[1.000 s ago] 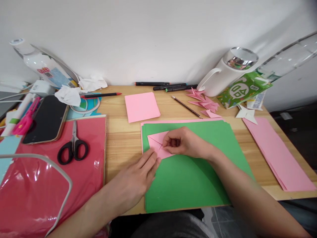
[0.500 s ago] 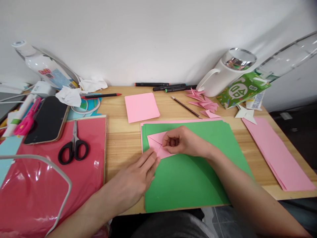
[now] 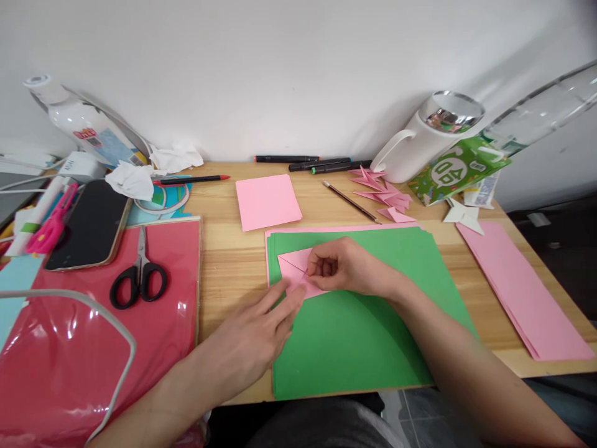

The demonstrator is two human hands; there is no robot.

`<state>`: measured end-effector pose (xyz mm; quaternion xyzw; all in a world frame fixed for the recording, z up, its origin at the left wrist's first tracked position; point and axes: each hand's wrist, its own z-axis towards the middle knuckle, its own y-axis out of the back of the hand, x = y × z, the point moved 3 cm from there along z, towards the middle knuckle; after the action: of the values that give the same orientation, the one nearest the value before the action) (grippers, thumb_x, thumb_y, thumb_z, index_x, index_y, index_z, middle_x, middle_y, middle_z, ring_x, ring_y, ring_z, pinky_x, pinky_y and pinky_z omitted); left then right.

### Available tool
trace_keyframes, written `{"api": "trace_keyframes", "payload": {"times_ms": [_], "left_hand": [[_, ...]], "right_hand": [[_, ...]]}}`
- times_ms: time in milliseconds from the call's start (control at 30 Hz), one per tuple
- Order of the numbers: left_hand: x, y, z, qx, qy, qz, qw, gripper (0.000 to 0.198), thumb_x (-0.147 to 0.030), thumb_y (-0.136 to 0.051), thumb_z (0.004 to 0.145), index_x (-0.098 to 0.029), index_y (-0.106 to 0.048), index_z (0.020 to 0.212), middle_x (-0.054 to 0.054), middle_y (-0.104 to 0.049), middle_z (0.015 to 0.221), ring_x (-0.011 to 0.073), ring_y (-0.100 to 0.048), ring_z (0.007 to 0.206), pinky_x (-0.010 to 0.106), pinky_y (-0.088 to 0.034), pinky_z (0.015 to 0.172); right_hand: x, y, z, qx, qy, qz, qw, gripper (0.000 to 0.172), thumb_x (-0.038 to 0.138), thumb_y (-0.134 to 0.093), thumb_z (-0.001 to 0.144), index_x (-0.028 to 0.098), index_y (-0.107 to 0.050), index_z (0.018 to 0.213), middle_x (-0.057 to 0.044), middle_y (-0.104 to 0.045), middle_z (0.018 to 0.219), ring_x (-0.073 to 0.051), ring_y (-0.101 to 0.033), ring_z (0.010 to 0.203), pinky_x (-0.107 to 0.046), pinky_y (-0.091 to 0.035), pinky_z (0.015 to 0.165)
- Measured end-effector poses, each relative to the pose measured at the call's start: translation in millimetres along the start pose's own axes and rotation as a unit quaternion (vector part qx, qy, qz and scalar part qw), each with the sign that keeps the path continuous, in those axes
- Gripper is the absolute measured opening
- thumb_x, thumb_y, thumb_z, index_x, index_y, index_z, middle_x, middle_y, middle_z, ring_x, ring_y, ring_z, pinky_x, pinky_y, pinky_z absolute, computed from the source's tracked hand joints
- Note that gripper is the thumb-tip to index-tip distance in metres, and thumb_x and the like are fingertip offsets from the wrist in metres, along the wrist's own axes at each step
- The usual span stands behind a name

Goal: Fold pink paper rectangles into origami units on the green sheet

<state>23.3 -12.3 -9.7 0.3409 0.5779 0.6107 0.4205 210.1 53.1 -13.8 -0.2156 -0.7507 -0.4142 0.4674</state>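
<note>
A small pink paper (image 3: 293, 266), partly folded with creased flaps, lies on a stack of green sheets (image 3: 364, 336) on the wooden desk. My right hand (image 3: 347, 267) rests on its right half, fingers curled and pinching the paper near its middle crease. My left hand (image 3: 254, 339) lies flat with fingers stretched out, its fingertips touching the paper's lower left corner.
A pink square (image 3: 267, 200), pencil (image 3: 351, 201), folded pink pieces (image 3: 385, 191) and markers (image 3: 321, 165) lie behind. White mug (image 3: 422, 146) and green packet (image 3: 454, 169) at back right, pink strips (image 3: 525, 289) right. Scissors (image 3: 138, 277) on red sheets (image 3: 93, 323), phone (image 3: 88, 224) left.
My left hand's fingers have spread slightly and shifted a little along the paper's lower left corner. My right hand has stayed in place on the crease.
</note>
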Motion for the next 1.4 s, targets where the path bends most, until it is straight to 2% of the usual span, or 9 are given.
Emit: {"api": "trace_keyframes", "payload": {"times_ms": [233,467,700,800,933,1100,1233,1400], "left_hand": [[0,1.8,1,-0.009,-0.006,0.008,1.0,0.036,-0.02,-0.04,0.093,-0.006,-0.056,0.122,0.012,-0.052,0.135,0.0296,-0.042,0.128,0.04,-0.04,0.102],[-1,4.9,4,-0.029,0.004,0.012,1.0,0.036,-0.022,-0.036,0.096,-0.006,-0.059,0.118,0.012,-0.056,0.13,0.027,-0.044,0.127,0.039,-0.041,0.102],[1,4.0,6,-0.013,0.02,-0.016,1.0,0.036,-0.025,-0.038,0.095,-0.008,-0.057,0.121,0.011,-0.056,0.131,0.0258,-0.045,0.126,0.04,-0.043,0.101],[3,3.9,5,-0.014,0.02,-0.036,0.999,0.036,-0.026,-0.04,0.095,-0.007,-0.058,0.119,0.012,-0.057,0.129,0.0267,-0.046,0.125,0.041,-0.043,0.101],[6,4.9,5,-0.009,0.012,-0.047,0.999,0.036,-0.028,-0.041,0.095,-0.008,-0.058,0.119,0.011,-0.059,0.128,0.0267,-0.045,0.125,0.042,-0.042,0.101],[6,8.4,5,0.004,0.016,-0.059,0.998,0.036,-0.028,-0.043,0.094,-0.011,-0.055,0.123,0.011,-0.056,0.13,0.0269,-0.045,0.124,0.043,-0.042,0.103],[7,11.2,5,0.007,0.044,-0.095,0.994,0.035,-0.025,-0.046,0.092,-0.012,-0.054,0.123,0.017,-0.044,0.137,0.0276,-0.046,0.124,0.044,-0.044,0.1],[12,13.0,3,0.004,0.04,-0.148,0.988,0.036,-0.025,-0.048,0.091,-0.016,-0.051,0.125,0.015,-0.051,0.127,0.0269,-0.048,0.122,0.044,-0.046,0.099]], "right_hand": [[0,1,-1,-0.007,0.002,-0.012,1.0,0.006,0.016,-0.063,0.071,0.014,-0.058,0.068,0.006,-0.05,0.053,-0.005,-0.043,0.049,-0.016,-0.035,0.045],[2,2,-2,-0.012,0.032,-0.058,0.998,0.004,0.014,-0.06,0.074,0.014,-0.059,0.07,0.005,-0.052,0.055,-0.006,-0.043,0.05,-0.016,-0.035,0.046],[6,8,-7,0.01,0.082,-0.126,0.989,0.006,0.013,-0.061,0.078,0.014,-0.065,0.081,-0.001,-0.064,0.073,-0.009,-0.052,0.061,-0.019,-0.041,0.056],[8,8,-9,0.025,0.094,-0.131,0.987,0.007,0.017,-0.062,0.081,0.015,-0.068,0.084,-0.003,-0.064,0.08,-0.01,-0.055,0.066,-0.02,-0.043,0.06],[8,7,-10,0.045,0.085,-0.123,0.988,0.011,0.021,-0.065,0.08,0.015,-0.069,0.088,-0.003,-0.062,0.082,-0.009,-0.055,0.063,-0.02,-0.044,0.058],[18,-2,-24,0.015,0.105,-0.244,0.964,0.019,0.015,-0.057,0.086,0.019,-0.07,0.099,-0.006,-0.062,0.089,-0.013,-0.058,0.073,-0.024,-0.044,0.066],[25,-13,-40,-0.016,0.129,-0.339,0.932,0.025,0.014,-0.047,0.091,0.018,-0.07,0.097,-0.01,-0.061,0.098,-0.016,-0.057,0.074,-0.027,-0.043,0.064],[20,-17,-43,-0.031,0.152,-0.315,0.936,0.022,0.018,-0.049,0.092,0.018,-0.069,0.101,-0.01,-0.06,0.099,-0.015,-0.059,0.078,-0.028,-0.047,0.068]]}}
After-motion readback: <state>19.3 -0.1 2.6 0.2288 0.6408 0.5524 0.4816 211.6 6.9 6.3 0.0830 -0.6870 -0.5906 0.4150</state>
